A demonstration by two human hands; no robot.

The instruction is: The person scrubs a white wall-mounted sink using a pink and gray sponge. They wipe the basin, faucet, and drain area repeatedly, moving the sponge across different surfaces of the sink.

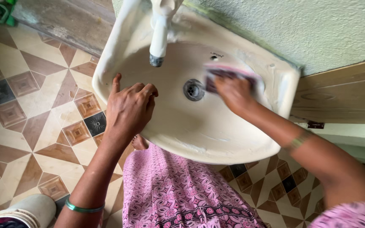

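Observation:
A cream wall-mounted wash basin (199, 139) fills the middle of the view, with a white tap (159, 36) over it and a metal drain (193, 89) in its bowl. My right hand (233, 93) presses a blurred purple scrubbing pad (227, 75) against the bowl's inner wall, just right of the drain. My left hand (129, 107) rests on the basin's near-left rim, fingers curled loosely, holding nothing. A green bangle sits on my left wrist and another band on my right.
A patterned tile floor (30, 105) of brown, beige and black lies below. A pale bucket (22, 213) stands at the bottom left. A textured wall (317, 25) and a wooden door frame (339, 97) are behind the basin. My pink floral dress (174, 190) hangs under the rim.

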